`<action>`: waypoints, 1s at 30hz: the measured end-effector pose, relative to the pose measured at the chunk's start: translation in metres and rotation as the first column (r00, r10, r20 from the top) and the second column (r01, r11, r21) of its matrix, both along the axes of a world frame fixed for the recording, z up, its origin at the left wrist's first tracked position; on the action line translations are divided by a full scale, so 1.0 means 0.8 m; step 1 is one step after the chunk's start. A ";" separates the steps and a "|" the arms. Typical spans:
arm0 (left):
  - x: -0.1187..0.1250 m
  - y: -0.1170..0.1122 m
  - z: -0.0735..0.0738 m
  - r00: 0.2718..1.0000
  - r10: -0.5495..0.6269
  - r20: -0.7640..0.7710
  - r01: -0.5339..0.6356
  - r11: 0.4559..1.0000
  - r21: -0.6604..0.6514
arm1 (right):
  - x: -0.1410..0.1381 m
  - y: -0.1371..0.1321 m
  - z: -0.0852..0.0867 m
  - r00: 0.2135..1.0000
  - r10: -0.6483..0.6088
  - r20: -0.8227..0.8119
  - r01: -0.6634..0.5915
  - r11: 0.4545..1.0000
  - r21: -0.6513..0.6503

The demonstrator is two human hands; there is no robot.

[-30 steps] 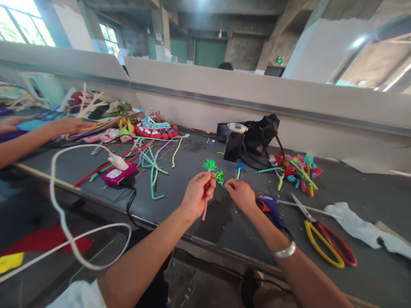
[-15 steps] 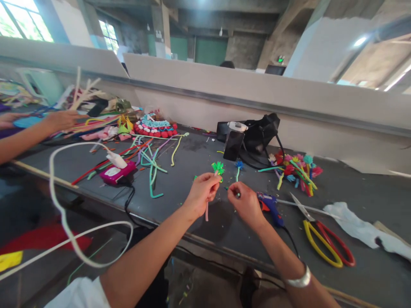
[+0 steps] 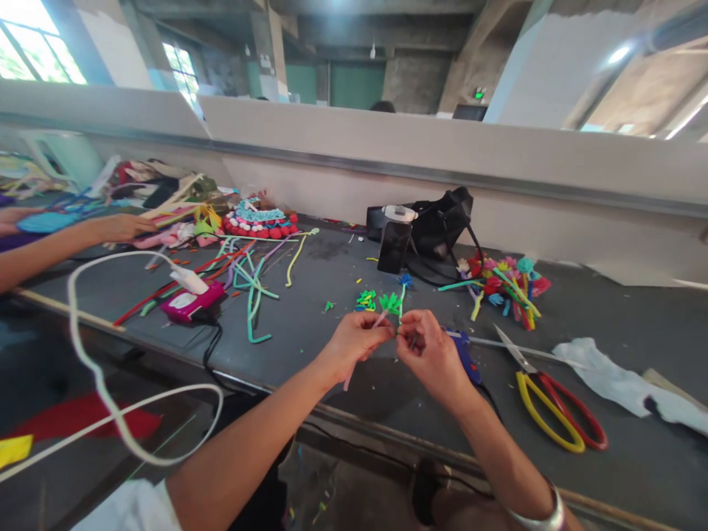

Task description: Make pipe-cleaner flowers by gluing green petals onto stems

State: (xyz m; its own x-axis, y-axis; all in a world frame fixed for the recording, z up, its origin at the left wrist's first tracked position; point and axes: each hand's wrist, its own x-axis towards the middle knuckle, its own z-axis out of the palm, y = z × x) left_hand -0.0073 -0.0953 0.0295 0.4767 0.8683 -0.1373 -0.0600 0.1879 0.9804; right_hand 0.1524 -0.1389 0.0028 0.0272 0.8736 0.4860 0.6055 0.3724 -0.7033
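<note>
head view: left hand (image 3: 354,343) pinches a thin stem (image 3: 380,318) below spiky green petals (image 3: 391,303), right hand's (image 3: 430,354) hold unclear.

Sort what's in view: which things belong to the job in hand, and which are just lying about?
Likely part of the job:
pink stem, in the left hand
green flower
green pieces
glue gun
scissors

Probably unrelated:
black bag
phone
white cloth

Left hand (image 3: 354,344) pinches pale pink stem (image 3: 347,379), green flower (image 3: 390,303) at its upper end. Right hand (image 3: 431,355) just beside, its hold unclear. Red-and-yellow-handled scissors (image 3: 532,369) on dark bench (image 3: 326,262).
</note>
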 end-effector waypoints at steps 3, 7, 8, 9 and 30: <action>0.000 0.000 -0.001 0.999 0.014 -0.032 -0.014 1.000 0.004 | -0.004 -0.002 0.002 1.000 0.022 0.022 -0.022 1.000 0.000; 0.000 0.001 -0.002 0.997 0.066 -0.032 -0.066 0.998 0.015 | -0.008 -0.005 0.009 0.999 0.035 0.015 -0.034 0.999 -0.014; -0.001 0.002 -0.002 0.996 0.091 -0.020 -0.091 0.996 0.003 | -0.006 -0.006 0.011 0.999 0.032 0.004 -0.032 0.999 -0.018; -0.002 0.004 -0.002 0.993 0.119 -0.003 -0.119 0.993 -0.020 | -0.004 -0.007 0.013 1.000 0.028 -0.004 -0.028 0.999 -0.028; 0.005 -0.003 -0.003 0.987 0.060 0.148 -0.021 0.967 -0.252 | -0.002 -0.015 0.014 0.972 -0.078 -0.221 0.053 0.992 -0.118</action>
State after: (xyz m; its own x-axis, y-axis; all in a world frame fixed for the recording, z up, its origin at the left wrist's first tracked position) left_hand -0.0031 -0.0981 0.0275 0.4740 0.8350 -0.2794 -0.2186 0.4190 0.8813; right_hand 0.1507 -0.1513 0.0144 0.1839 0.9139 0.3618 0.4477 0.2498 -0.8586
